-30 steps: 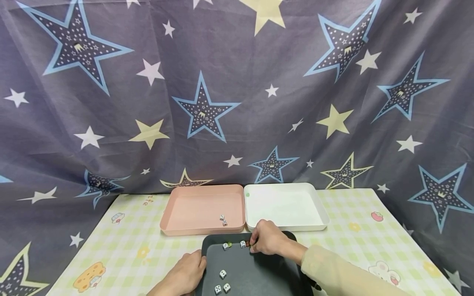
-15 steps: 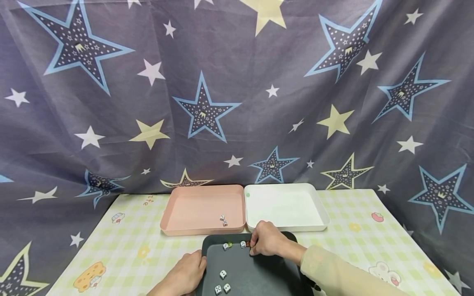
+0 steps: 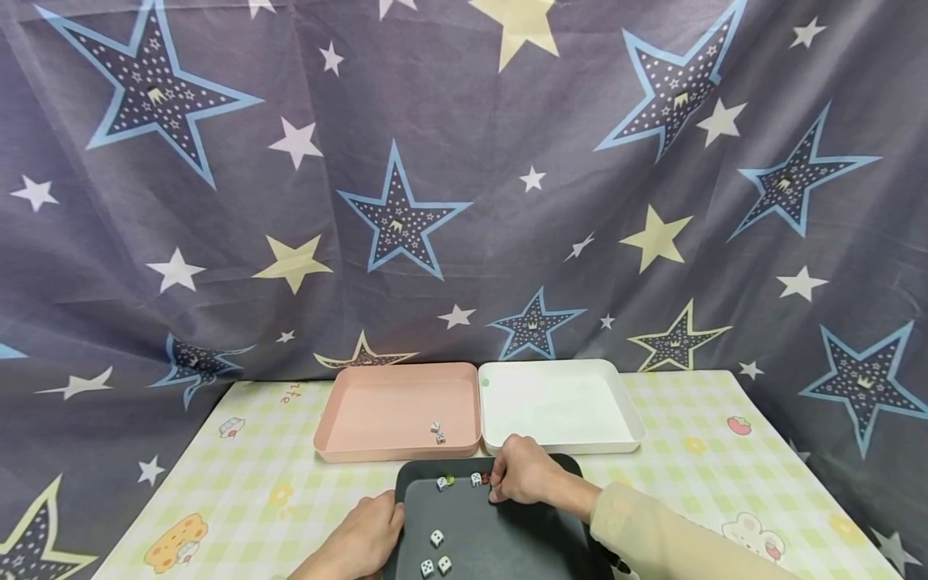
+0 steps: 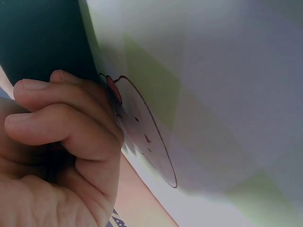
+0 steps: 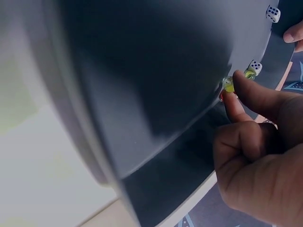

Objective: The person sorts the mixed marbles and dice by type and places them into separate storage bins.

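Clearly, the right hand had its thumb and forefinger pinched on a clear yellowish piece near the far wall of the dark tray, while the left hand, fingers curled, gripped that tray's left rim. The right hand had little room ahead, with the far wall just beside its fingertips and the white tray close beyond; towards the person, a broad stretch of floor separated it from three near dice. To its left, along the far wall, were a red piece, a white die, then another white die beside a yellow-green piece. Only the right wrist view revealed the pinched piece, which the fingers covered from the head; only the left wrist view showed the cartoon figure printed on the tablecloth beside the left hand. The head view alone took in two small spotted pieces in the pink tray, too tiny to read. The red piece was partly hidden, and the dark tray's near edge was cut off.
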Demonstrator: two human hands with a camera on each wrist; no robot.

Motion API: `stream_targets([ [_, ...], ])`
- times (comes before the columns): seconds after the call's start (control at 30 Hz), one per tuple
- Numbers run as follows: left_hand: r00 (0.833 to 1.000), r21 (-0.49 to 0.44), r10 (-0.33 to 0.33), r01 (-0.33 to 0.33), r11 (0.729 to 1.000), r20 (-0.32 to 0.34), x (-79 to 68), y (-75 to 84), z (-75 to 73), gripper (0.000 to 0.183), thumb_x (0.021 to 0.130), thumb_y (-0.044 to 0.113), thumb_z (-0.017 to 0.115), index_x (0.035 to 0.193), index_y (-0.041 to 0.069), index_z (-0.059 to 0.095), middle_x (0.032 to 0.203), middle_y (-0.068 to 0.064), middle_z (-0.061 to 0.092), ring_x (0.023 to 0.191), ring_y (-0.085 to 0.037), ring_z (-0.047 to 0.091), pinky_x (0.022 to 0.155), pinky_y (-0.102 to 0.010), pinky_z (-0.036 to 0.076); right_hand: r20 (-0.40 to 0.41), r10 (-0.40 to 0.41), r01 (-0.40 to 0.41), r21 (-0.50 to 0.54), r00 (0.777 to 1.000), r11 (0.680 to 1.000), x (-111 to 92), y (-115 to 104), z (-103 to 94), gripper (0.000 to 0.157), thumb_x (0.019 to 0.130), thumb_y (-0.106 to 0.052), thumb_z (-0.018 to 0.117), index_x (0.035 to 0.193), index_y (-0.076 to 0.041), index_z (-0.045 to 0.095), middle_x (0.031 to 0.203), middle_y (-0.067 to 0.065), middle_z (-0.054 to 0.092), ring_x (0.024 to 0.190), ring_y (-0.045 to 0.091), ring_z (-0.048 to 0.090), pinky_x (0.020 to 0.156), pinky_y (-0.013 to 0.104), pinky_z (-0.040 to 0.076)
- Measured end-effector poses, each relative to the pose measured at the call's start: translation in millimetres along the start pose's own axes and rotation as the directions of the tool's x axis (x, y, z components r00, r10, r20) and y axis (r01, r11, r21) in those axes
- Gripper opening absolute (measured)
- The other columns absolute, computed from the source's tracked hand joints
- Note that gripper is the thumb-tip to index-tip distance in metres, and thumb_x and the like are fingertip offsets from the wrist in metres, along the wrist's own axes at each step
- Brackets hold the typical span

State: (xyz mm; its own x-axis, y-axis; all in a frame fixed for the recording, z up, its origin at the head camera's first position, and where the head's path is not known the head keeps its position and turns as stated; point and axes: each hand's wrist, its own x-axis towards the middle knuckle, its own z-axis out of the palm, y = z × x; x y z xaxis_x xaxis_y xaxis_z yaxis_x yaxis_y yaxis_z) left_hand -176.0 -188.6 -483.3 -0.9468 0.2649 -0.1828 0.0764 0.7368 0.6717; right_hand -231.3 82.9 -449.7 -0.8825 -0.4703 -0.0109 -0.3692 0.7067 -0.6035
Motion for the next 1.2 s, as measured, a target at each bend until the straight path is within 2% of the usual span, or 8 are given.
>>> stream_targets([
  [0.13, 1.000, 0.039, -0.015, 0.015, 0.999, -0.001, 6.1, -6.6, 2.6, 0.028, 0.110, 0.016, 0.045, 0.091, 0.003, 0.062, 0.067, -0.006, 0.055, 0.061, -0.017, 0.059, 0.058, -0.035, 0.050, 0.002, -0.002, 0.002, 0.025, 1.000, 1.000, -1.1, 0.9, -1.4, 0.027, 0.073, 0.000, 0.094, 0.063, -0.011, 0.072, 0.057, -0.011, 0.062, 0.057, 0.006, 0.055, 0.058, 0.027, 0.049],
  [0.2, 1.000, 0.063, -0.019, 0.019, 0.998, 0.009, 8.5, -9.4, 3.7, 0.029, 0.110, 0.017, 0.044, 0.093, 0.003, 0.062, 0.069, -0.006, 0.056, 0.064, -0.017, 0.060, 0.061, -0.035, 0.051, 0.001, -0.004, 0.004, 0.041, 1.000, 0.999, -1.7, 1.1, -2.7, 0.026, 0.074, 0.001, 0.094, 0.064, -0.010, 0.073, 0.057, -0.011, 0.063, 0.057, 0.006, 0.055, 0.057, 0.027, 0.048],
  [0.47, 1.000, 0.017, -0.004, 0.004, 1.000, -0.018, -0.8, 4.4, -0.5, 0.027, 0.109, 0.012, 0.045, 0.090, 0.001, 0.061, 0.064, -0.008, 0.053, 0.052, -0.018, 0.058, 0.050, -0.035, 0.049, -0.030, -0.012, 0.014, 0.061, 0.999, 0.998, -3.1, 0.2, -9.8, 0.023, 0.075, 0.000, 0.093, 0.065, -0.009, 0.075, 0.059, -0.010, 0.065, 0.056, 0.006, 0.055, 0.056, 0.026, 0.047],
  [0.63, 1.000, 0.047, -0.007, 0.008, 0.999, -0.028, -2.9, 8.4, -0.9, 0.026, 0.109, 0.011, 0.046, 0.090, 0.001, 0.061, 0.066, -0.007, 0.053, 0.058, -0.018, 0.058, 0.056, -0.035, 0.050, -0.040, -0.002, 0.004, 0.052, 0.999, 0.999, -3.1, -0.3, -14.0, 0.024, 0.075, -0.001, 0.094, 0.065, -0.011, 0.075, 0.059, -0.012, 0.064, 0.057, 0.006, 0.055, 0.057, 0.026, 0.048],
  [0.93, 0.999, 0.038, 0.005, -0.004, 0.999, -0.033, -2.8, 7.9, -0.6, 0.027, 0.109, 0.011, 0.045, 0.090, 0.002, 0.061, 0.064, -0.007, 0.052, 0.054, -0.018, 0.058, 0.052, -0.034, 0.048, -0.077, -0.021, 0.023, 0.033, 0.997, 0.999, -1.9, -1.1, -20.6, 0.024, 0.075, -0.002, 0.094, 0.065, -0.012, 0.075, 0.057, -0.013, 0.063, 0.057, 0.005, 0.053, 0.060, 0.027, 0.047],
  [1.2, 1.000, 0.078, -0.003, 0.005, 0.997, -0.023, 4.1, -1.2, 2.2, 0.025, 0.109, 0.013, 0.047, 0.092, 0.003, 0.062, 0.070, -0.006, 0.056, 0.066, -0.018, 0.060, 0.064, -0.041, 0.052, -0.085, 0.036, -0.032, 0.050, 0.996, 0.998, 0.6, -3.7, -27.4, 0.021, 0.075, -0.003, 0.094, 0.068, -0.011, 0.076, 0.059, -0.010, 0.064, 0.059, 0.009, 0.054, 0.059, 0.028, 0.047],
])
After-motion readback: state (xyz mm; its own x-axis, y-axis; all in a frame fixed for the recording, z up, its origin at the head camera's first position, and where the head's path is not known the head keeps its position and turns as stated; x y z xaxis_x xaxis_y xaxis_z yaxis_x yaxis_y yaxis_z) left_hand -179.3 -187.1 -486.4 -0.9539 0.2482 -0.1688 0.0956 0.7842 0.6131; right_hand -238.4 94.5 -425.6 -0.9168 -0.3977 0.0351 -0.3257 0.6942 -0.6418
